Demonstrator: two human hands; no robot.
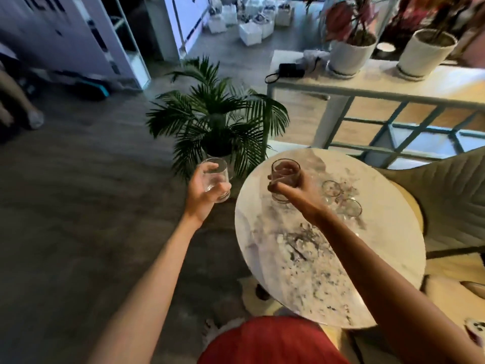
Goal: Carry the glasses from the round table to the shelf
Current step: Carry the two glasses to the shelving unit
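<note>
The left hand (pixel 203 191) is clamping its grip around one glass (pixel 215 179) at centre frame, off the desk (pixel 301 271). The right hand (pixel 296 191) is gripping another glass (pixel 284 177) above the desk's upper edge; two glasses (pixel 341 198) are waiting right of it. Both should be travelling upright and apart.

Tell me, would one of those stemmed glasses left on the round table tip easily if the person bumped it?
Probably yes. The two stemmed glasses seem to stand on thin stems, so a nudge could topple them. They look like clear glass, so likely fragile, and the marble-patterned round table looks hard and smooth. Blur hides their bases.
</note>
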